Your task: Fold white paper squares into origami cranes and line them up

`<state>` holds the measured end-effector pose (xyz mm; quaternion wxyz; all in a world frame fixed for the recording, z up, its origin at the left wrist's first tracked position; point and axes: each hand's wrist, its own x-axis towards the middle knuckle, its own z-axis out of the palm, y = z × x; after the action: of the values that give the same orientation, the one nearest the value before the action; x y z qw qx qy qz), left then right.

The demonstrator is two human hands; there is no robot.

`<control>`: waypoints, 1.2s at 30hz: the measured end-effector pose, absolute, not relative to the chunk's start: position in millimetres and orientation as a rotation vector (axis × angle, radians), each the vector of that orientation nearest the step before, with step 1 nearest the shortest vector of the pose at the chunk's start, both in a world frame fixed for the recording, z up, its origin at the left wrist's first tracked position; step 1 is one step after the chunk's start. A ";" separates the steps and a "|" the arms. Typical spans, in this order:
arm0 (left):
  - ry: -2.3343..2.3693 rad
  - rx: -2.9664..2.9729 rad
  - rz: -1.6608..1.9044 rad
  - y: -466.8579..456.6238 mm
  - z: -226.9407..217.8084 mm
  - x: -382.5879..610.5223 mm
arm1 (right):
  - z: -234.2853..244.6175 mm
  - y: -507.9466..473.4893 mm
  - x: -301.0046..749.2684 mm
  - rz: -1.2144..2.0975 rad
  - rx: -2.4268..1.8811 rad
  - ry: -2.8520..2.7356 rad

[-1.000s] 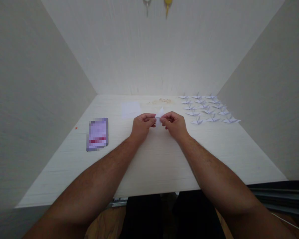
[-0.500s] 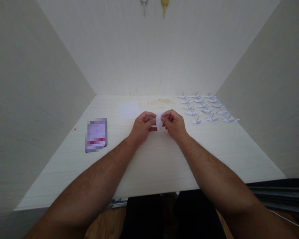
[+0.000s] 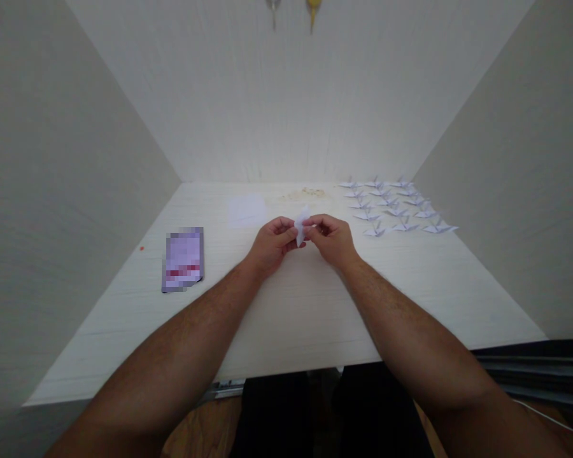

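Between my two hands, above the middle of the white table, is a small piece of folded white paper, held upright with a narrow point downward. My left hand pinches its left side between thumb and fingers. On the other side, my right hand grips the right edge with thumb and forefinger. The fingers cover part of the folds, so its exact shape cannot be made out. To the right stand several folded white paper cranes in rows.
A flat white paper sheet lies behind my left hand. Farther left is a blurred purple-and-white flat item, with a small orange speck beyond it. Brownish marks show near the back wall. Walls enclose the table on three sides.
The folded paper has turned slightly and moved a little left between my fingers. My right hand's fingers have shifted in toward my left hand. The cranes and sheet stay where they were.
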<state>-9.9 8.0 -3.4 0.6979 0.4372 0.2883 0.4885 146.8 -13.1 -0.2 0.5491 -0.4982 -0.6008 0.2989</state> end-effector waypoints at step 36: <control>0.693 0.991 1.133 11.2 -5.3 -9.8 | 1.7 -10.3 146.4 1.110 -0.943 -1.341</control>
<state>-9.8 11.2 -5.3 0.6761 0.4407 0.3081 0.5037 146.4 -10.3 1.7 0.5487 -0.3983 -0.5662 0.4687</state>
